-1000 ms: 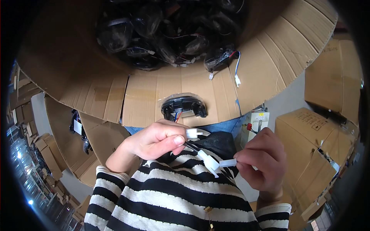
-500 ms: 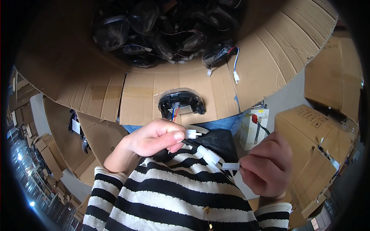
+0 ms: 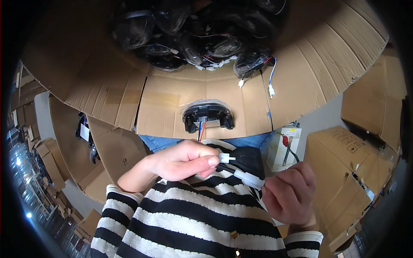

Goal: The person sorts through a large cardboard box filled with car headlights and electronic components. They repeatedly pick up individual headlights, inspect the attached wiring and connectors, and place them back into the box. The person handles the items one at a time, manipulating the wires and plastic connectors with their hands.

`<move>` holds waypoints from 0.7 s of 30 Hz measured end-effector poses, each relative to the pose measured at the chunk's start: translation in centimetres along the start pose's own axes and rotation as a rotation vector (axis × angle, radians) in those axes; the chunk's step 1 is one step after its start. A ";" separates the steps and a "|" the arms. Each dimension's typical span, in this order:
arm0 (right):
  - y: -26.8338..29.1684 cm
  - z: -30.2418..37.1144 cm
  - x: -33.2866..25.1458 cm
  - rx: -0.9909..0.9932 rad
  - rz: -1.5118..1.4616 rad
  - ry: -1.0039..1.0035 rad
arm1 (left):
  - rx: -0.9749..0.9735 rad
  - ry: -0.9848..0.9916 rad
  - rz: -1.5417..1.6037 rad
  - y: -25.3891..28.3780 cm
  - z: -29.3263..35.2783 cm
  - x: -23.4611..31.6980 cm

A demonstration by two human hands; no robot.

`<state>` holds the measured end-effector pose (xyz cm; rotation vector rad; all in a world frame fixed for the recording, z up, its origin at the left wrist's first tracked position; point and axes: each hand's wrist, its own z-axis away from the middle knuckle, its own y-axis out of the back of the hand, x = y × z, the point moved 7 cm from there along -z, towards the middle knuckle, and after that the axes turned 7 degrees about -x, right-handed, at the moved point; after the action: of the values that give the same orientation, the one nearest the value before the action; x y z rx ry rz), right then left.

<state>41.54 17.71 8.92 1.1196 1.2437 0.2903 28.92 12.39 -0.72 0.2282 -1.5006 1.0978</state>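
Observation:
My left hand (image 3: 185,160) is closed, pinching a small white wire connector (image 3: 226,158) between thumb and fingers. Blue and red wires (image 3: 201,131) run from under that hand up to a black lamp unit (image 3: 207,115) on a cardboard flap. Below the pinched connector, a larger white plug (image 3: 248,179) on a black cable (image 3: 226,168) points toward my right hand (image 3: 289,194). That hand is closed at the plug's far end, its fingertips meeting it. The small white connector in it is mostly hidden, so I cannot tell whether the two are fully joined.
A large open cardboard box (image 3: 172,88) ahead holds several plastic-wrapped black lamps (image 3: 215,45) with trailing connectors. At right, a white battery-like box (image 3: 282,148) with a red clip stands beside closed cartons (image 3: 331,167). Another open carton (image 3: 116,146) is at left.
My right hand has brought its small connector up against the larger white plug, closing the gap between them. My left hand sits slightly further right and lower, still pinching its connector.

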 end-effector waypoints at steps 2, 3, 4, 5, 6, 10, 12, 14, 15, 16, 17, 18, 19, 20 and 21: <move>-0.4 0.1 0.2 0.000 -0.039 -0.010 | 0.015 -0.017 -0.037 -0.1 0.2 0.1; -0.5 0.2 0.4 0.003 -0.074 -0.018 | 0.027 -0.045 -0.069 -0.2 0.2 0.3; -0.6 0.3 0.7 0.008 -0.103 -0.029 | 0.033 -0.075 -0.103 -0.3 0.2 0.4; -0.4 0.4 1.0 0.037 -0.167 -0.053 | 0.097 -0.114 -0.194 0.0 0.7 1.1; -0.1 0.5 1.3 0.065 -0.230 -0.076 | 0.163 -0.153 -0.285 0.2 1.7 2.4; 2.5 2.4 3.5 0.249 -0.331 -0.257 | 0.954 -0.579 -0.272 1.6 16.2 7.6; 1.7 2.6 4.4 0.231 -0.376 -0.288 | 1.359 -0.909 -0.108 1.4 25.9 11.0; 0.6 3.2 4.9 0.229 -0.433 -0.318 | 1.552 -1.023 -0.478 0.6 33.9 14.7; 0.2 3.2 4.6 0.206 -0.446 -0.310 | 1.551 -1.020 -0.585 -0.3 39.2 14.9; -0.5 2.5 4.5 0.152 -0.479 -0.292 | 1.996 -0.945 -0.810 -2.5 39.4 14.4; -0.9 2.5 4.6 0.133 -0.505 -0.292 | 2.123 -0.568 -1.260 -2.9 39.4 15.0; -1.0 2.6 4.6 0.132 -0.494 -0.285 | 2.158 -0.134 -1.694 -2.1 40.8 14.2; -1.2 2.5 4.4 0.136 -0.484 -0.254 | 2.106 0.358 -2.086 -0.3 43.2 11.9; -1.2 2.5 4.3 0.140 -0.488 -0.219 | 2.139 0.247 -1.938 2.2 50.0 9.0; -1.3 2.3 4.3 0.141 -0.486 -0.193 | 2.176 0.121 -1.610 5.1 52.3 5.9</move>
<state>44.54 19.00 5.06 0.9034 1.3322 -0.2692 -11.34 -20.31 9.53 2.1732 0.8141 0.6924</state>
